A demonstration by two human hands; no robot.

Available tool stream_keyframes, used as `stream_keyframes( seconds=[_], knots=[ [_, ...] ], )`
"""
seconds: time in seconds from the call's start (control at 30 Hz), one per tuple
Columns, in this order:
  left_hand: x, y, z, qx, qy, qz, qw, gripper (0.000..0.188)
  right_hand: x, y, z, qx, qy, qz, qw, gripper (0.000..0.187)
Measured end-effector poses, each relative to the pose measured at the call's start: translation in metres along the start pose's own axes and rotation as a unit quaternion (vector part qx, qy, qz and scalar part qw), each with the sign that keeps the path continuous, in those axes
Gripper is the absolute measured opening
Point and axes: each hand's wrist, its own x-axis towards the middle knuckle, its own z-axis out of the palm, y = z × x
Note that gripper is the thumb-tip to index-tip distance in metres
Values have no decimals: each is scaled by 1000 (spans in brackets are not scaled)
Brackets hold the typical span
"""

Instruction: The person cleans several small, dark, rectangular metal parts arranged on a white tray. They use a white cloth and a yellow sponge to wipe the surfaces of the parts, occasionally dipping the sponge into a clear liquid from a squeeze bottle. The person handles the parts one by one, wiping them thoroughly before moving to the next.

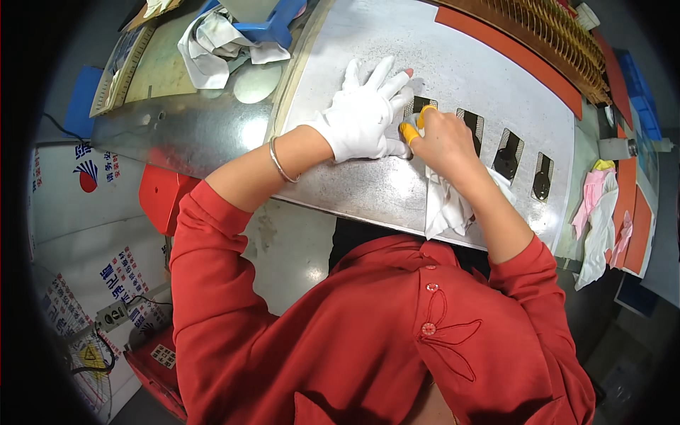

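Observation:
My left hand (365, 110), in a white glove with one fingertip bare, lies flat on a pale work surface (368, 188) with its fingers spread. Right beside its thumb, my right hand (446, 145) is closed in a pinch, yellow finger cots on the fingertips. A small greyish bit shows between those cots, too little to name. Both hands are at the leftmost of several dark plates with a mesh pattern (425, 104), which my fingers partly cover. A second dark plate (471, 127) stands just right of my knuckles. Under my right wrist lies a crumpled white cloth (450, 205).
Two more dark plates, one (508, 152) and another (542, 177), continue the row rightward. A slotted brown rack (545, 42) runs along the far edge behind an orange strip (510, 57). A blue bin (273, 25) with white cloths stands far left; pink and white cloths (595, 205) hang at right.

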Motion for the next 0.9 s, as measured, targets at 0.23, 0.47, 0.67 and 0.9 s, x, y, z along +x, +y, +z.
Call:
stream_keyframes(
  seconds=[0.23, 0.47, 0.67, 0.9],
  knots=[
    [8, -5, -7, -13, -56, 29, 998, 107, -32, -3, 7, 6, -11, -7, 1000, 27],
    [-23, -36, -9, -67, 17, -19, 997, 105, -45, -8, -15, -42, -63, -78, 994, 33],
    [-64, -60, -3, -76, 11, -72, 994, 95, 38, -38, -17, 16, 27, -107, 994, 30],
    [-69, -58, 5, -89, 30, -93, 991, 94, 89, -54, 5, -11, -15, -61, 998, 32]
  ],
)
